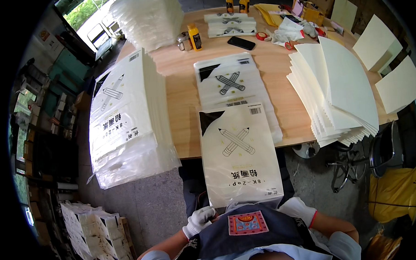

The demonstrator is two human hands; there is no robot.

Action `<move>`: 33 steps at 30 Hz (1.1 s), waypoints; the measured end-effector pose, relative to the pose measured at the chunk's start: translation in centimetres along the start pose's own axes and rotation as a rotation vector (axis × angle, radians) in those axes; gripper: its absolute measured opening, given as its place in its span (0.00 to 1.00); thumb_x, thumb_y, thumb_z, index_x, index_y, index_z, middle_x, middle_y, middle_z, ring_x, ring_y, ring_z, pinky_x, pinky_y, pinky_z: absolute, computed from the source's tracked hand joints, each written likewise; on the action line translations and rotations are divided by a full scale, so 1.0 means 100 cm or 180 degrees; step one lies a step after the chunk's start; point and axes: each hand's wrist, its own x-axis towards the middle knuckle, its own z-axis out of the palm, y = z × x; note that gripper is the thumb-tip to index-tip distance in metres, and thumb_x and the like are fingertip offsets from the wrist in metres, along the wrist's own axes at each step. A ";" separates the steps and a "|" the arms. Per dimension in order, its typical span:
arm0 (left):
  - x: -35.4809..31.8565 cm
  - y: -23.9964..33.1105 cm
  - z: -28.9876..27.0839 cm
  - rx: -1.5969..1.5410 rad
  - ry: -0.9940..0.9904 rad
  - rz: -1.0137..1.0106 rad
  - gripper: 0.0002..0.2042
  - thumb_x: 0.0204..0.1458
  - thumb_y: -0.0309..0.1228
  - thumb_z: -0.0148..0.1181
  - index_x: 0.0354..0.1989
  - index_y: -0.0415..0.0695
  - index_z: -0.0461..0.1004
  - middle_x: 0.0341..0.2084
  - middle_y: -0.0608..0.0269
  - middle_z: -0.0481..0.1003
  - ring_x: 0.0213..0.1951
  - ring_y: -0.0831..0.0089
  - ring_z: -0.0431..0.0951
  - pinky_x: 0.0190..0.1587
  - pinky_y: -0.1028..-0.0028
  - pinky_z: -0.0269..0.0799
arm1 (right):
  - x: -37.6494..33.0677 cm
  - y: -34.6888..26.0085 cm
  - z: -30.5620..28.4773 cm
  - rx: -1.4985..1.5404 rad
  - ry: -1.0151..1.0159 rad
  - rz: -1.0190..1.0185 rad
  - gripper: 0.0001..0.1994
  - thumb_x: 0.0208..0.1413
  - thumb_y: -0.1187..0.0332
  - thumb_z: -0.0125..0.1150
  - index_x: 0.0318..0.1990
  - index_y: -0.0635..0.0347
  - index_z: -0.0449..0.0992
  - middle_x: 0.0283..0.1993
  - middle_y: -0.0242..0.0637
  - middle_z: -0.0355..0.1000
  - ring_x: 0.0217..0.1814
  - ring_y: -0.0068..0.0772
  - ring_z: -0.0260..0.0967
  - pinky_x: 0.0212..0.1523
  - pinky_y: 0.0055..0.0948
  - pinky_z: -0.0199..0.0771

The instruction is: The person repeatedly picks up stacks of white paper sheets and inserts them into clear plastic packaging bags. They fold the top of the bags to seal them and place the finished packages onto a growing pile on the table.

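Note:
A clear plastic bag of drawing paper (241, 161), printed with crossed pencils, slopes from the table's front edge down toward my body. Its loose plastic end (254, 202) lies crumpled against my dark apron (207, 237). At the bag's lower left corner is my left hand (201, 220), white-gloved, its fingers curled closed; what they hold is hidden. My right hand (300, 211), also gloved, is by the lower right corner, its fingers mostly out of sight. Beneath the bag's far end, flat printed plastic bags (233, 78) lie on the table.
Filled bags (125, 110) form a tall stack at the left, overhanging the wooden table (181, 85). Fanned white paper sheets (348, 88) stand at the right. Farther back are a phone (241, 43), an orange bottle (194, 37), gloves (287, 32) and a pile of clear plastic (147, 20).

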 end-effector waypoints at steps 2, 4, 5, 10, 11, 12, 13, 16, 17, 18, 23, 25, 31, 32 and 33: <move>0.011 -0.009 -0.001 0.0287 -0.0091 0.0432 0.08 0.48 0.30 0.63 0.25 0.43 0.71 0.23 0.57 0.71 0.27 0.58 0.73 0.28 0.65 0.69 | 0.013 0.014 0.018 0.0472 0.0578 -0.0657 0.12 0.53 0.58 0.49 0.33 0.48 0.79 0.30 0.36 0.77 0.32 0.36 0.77 0.29 0.34 0.74; 0.031 -0.012 -0.005 0.0645 -0.0079 0.0874 0.07 0.47 0.30 0.63 0.26 0.43 0.70 0.23 0.56 0.69 0.27 0.55 0.72 0.29 0.63 0.68 | 0.035 0.032 0.024 0.0304 0.0688 -0.1246 0.11 0.52 0.58 0.50 0.28 0.48 0.78 0.26 0.36 0.76 0.29 0.35 0.76 0.26 0.34 0.72; 0.053 -0.002 -0.012 0.0575 0.0035 0.1273 0.08 0.45 0.29 0.63 0.25 0.44 0.68 0.22 0.56 0.68 0.26 0.55 0.71 0.27 0.63 0.66 | 0.048 0.045 0.018 -0.0091 0.0521 -0.1440 0.11 0.51 0.58 0.51 0.25 0.48 0.77 0.24 0.36 0.75 0.26 0.36 0.74 0.24 0.35 0.71; 0.103 -0.023 -0.020 0.0817 0.1840 -0.0056 0.07 0.38 0.25 0.58 0.23 0.44 0.65 0.19 0.54 0.66 0.25 0.53 0.71 0.27 0.62 0.66 | 0.060 0.023 -0.055 -0.1445 0.1912 -0.0805 0.13 0.46 0.61 0.53 0.13 0.52 0.73 0.14 0.39 0.68 0.15 0.43 0.67 0.18 0.39 0.67; 0.094 -0.036 -0.016 0.0910 0.1678 -0.0274 0.07 0.39 0.25 0.58 0.23 0.45 0.65 0.20 0.54 0.67 0.26 0.53 0.72 0.27 0.62 0.67 | 0.054 0.033 -0.044 -0.1683 0.1661 -0.0370 0.13 0.46 0.61 0.53 0.14 0.51 0.73 0.14 0.39 0.68 0.15 0.44 0.68 0.18 0.39 0.67; 0.081 -0.048 -0.007 0.1006 0.1517 -0.0473 0.07 0.39 0.25 0.58 0.24 0.45 0.65 0.20 0.55 0.68 0.26 0.54 0.73 0.28 0.62 0.67 | 0.052 0.048 -0.021 -0.2244 0.0898 -0.0577 0.15 0.49 0.59 0.50 0.14 0.50 0.74 0.16 0.41 0.70 0.17 0.45 0.69 0.20 0.42 0.68; 0.070 -0.057 -0.002 0.1103 0.1355 -0.0676 0.07 0.39 0.26 0.58 0.24 0.45 0.65 0.20 0.55 0.68 0.27 0.54 0.73 0.28 0.62 0.67 | 0.047 0.050 -0.009 -0.1607 0.0281 -0.0310 0.15 0.51 0.59 0.47 0.19 0.49 0.76 0.19 0.40 0.73 0.20 0.44 0.72 0.24 0.43 0.70; 0.045 -0.058 -0.003 0.0968 0.1146 -0.0844 0.08 0.40 0.27 0.59 0.26 0.46 0.65 0.21 0.55 0.68 0.26 0.56 0.73 0.28 0.64 0.68 | 0.049 0.083 0.016 0.0157 0.0313 -0.0042 0.15 0.55 0.59 0.43 0.28 0.50 0.77 0.26 0.35 0.76 0.29 0.41 0.74 0.32 0.39 0.72; 0.044 -0.083 -0.003 0.0841 0.1476 -0.0534 0.08 0.44 0.27 0.60 0.28 0.45 0.65 0.20 0.58 0.68 0.24 0.64 0.71 0.28 0.68 0.68 | 0.056 0.093 0.015 0.0760 0.0764 0.0114 0.14 0.55 0.59 0.43 0.30 0.50 0.77 0.28 0.35 0.76 0.31 0.39 0.74 0.33 0.37 0.72; 0.052 -0.087 -0.002 0.0047 0.1824 -0.0738 0.08 0.47 0.28 0.60 0.30 0.44 0.65 0.21 0.61 0.68 0.24 0.69 0.70 0.29 0.69 0.68 | 0.066 0.097 0.010 0.1041 0.1422 0.0364 0.16 0.58 0.57 0.44 0.30 0.54 0.77 0.27 0.38 0.75 0.30 0.35 0.74 0.33 0.34 0.73; 0.120 -0.059 -0.009 -0.1495 0.1807 -0.1411 0.11 0.58 0.37 0.56 0.38 0.41 0.70 0.26 0.68 0.72 0.28 0.83 0.69 0.32 0.82 0.65 | 0.125 0.111 0.028 0.4998 0.0823 0.0186 0.13 0.61 0.63 0.54 0.49 0.59 0.71 0.30 0.35 0.75 0.26 0.21 0.69 0.29 0.21 0.69; 0.120 -0.088 -0.017 -0.1129 0.1557 -0.1020 0.10 0.58 0.36 0.55 0.37 0.41 0.72 0.24 0.69 0.72 0.27 0.83 0.69 0.30 0.81 0.66 | 0.115 0.102 0.043 0.3709 -0.0111 -0.0010 0.14 0.60 0.62 0.54 0.46 0.62 0.75 0.27 0.35 0.74 0.20 0.19 0.66 0.20 0.19 0.64; 0.133 -0.005 -0.051 -0.0560 0.1568 -0.0768 0.07 0.57 0.32 0.54 0.35 0.41 0.72 0.20 0.58 0.73 0.20 0.74 0.72 0.24 0.74 0.65 | 0.086 0.101 0.021 0.4206 0.0871 0.0979 0.25 0.62 0.50 0.46 0.52 0.62 0.72 0.37 0.43 0.75 0.32 0.26 0.71 0.34 0.27 0.72; 0.139 0.007 -0.052 -0.0235 0.1745 -0.0388 0.06 0.57 0.32 0.55 0.35 0.43 0.72 0.20 0.55 0.73 0.21 0.67 0.73 0.25 0.71 0.66 | 0.098 0.093 0.013 0.4511 0.0939 0.0771 0.25 0.62 0.51 0.47 0.55 0.62 0.69 0.42 0.43 0.74 0.39 0.28 0.71 0.39 0.30 0.72; 0.147 0.020 -0.053 0.0095 0.1911 0.0009 0.06 0.56 0.33 0.55 0.35 0.44 0.73 0.20 0.52 0.73 0.21 0.61 0.75 0.25 0.69 0.67 | 0.112 0.084 0.008 0.4807 0.1021 0.0552 0.25 0.61 0.52 0.48 0.58 0.62 0.67 0.47 0.43 0.73 0.46 0.30 0.71 0.44 0.32 0.72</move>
